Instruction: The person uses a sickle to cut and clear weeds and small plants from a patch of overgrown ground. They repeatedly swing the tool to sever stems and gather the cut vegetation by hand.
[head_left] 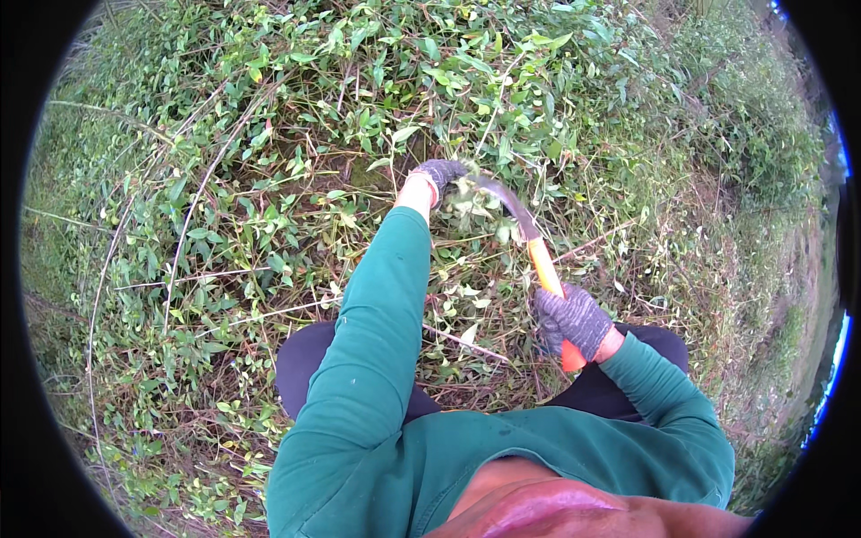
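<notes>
The left hand (pixel 437 172), in a dark knit glove, is stretched out ahead and closed around a bunch of green stems (pixel 466 193) low in the weeds (pixel 296 161). The right hand (pixel 574 321), gloved the same way, is wrapped tight around the orange handle of a sickle (pixel 529 247), near the handle's lower end, close to the person's right knee. From that hand the handle runs up and to the left, and the dark curved blade arcs over to meet the stems just beside the left hand, where leaves partly hide its tip. Both forearms wear green sleeves (pixel 377 323), and dark trousers (pixel 300 363) show at the knees on either side. Leafy creepers and thin dry stalks cover the ground all around, thinning to dry grass (pixel 762 296) on the right.
</notes>
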{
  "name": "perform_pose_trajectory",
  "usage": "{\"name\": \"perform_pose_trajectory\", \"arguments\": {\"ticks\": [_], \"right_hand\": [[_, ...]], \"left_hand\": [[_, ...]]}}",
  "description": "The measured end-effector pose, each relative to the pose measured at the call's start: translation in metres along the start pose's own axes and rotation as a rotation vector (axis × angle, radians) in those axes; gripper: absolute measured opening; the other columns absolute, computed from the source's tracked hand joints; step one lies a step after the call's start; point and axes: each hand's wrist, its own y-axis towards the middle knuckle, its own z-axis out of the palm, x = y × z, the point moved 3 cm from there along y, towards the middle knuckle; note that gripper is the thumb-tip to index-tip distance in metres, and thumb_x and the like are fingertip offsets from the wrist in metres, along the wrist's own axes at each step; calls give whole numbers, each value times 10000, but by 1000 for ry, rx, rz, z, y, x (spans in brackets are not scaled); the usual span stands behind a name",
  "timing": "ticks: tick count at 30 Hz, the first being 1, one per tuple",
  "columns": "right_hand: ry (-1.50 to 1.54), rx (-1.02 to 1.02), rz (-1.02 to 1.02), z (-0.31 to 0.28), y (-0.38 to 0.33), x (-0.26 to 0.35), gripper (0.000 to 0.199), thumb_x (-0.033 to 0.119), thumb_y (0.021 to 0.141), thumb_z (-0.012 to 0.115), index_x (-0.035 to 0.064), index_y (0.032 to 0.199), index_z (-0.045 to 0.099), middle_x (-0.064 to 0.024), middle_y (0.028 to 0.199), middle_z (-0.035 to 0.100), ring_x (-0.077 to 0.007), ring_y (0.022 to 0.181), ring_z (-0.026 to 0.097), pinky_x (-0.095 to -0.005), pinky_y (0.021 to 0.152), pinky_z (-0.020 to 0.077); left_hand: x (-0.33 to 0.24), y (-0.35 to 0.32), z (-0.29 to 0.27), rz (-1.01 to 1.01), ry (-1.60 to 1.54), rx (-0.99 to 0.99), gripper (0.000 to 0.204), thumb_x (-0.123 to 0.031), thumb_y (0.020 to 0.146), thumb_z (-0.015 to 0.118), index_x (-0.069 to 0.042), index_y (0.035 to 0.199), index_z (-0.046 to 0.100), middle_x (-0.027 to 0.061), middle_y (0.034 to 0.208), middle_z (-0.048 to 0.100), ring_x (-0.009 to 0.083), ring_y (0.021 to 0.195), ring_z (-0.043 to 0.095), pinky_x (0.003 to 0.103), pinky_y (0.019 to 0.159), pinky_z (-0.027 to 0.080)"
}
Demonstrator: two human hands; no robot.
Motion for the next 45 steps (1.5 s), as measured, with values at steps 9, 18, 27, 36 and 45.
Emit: {"name": "perform_pose_trajectory", "arguments": {"ticks": [9, 18, 27, 36, 45], "right_hand": [[-867, -409, -616, -22, 44, 82, 311, 343, 896, 563, 34, 911, 533, -77, 621, 553, -193, 511, 559, -359, 484, 446], [-1472, -370, -514, -16, 192, 152, 379, 446, 887, 498, 109, 1032, 594, -169, 996, 649, -348, 898, 626, -457, 775, 483], [-1265, -656, -228, -188, 91, 6, 492, 469, 840, 589, 45, 1088, 581, -236, 859, 640, -393, 829, 626, -458, 728, 487], [-1351, -553, -223, -89, 141, 91, 422, 426, 855, 543, 52, 1034, 620, -203, 933, 650, -356, 854, 636, -447, 758, 492], [-677, -598, 7, -22, 144, -193, 426, 391, 855, 508, 41, 1053, 648, -254, 973, 636, -400, 873, 632, -457, 764, 498]], "left_hand": [[33, 22, 7, 221, 1017, -355, 304, -252, 841, 506, -44, 987, 673, 181, 990, 657, 335, 919, 636, 393, 769, 505], [-1, -48, -4, 102, 750, -398, 363, -247, 796, 593, -36, 1090, 631, 211, 1127, 611, 375, 1067, 577, 415, 892, 474], [-30, -86, 99, 294, 1101, -43, 330, -180, 880, 464, -63, 1152, 610, 159, 1163, 611, 332, 1051, 605, 442, 873, 490], [-9, -87, 77, 215, 1140, -34, 343, -173, 789, 565, -60, 1103, 641, 177, 1141, 617, 332, 1048, 603, 432, 880, 481], [28, -83, 40, 166, 1323, -30, 364, -250, 839, 520, -66, 1133, 633, 127, 1212, 593, 315, 1101, 582, 420, 925, 466]]}}
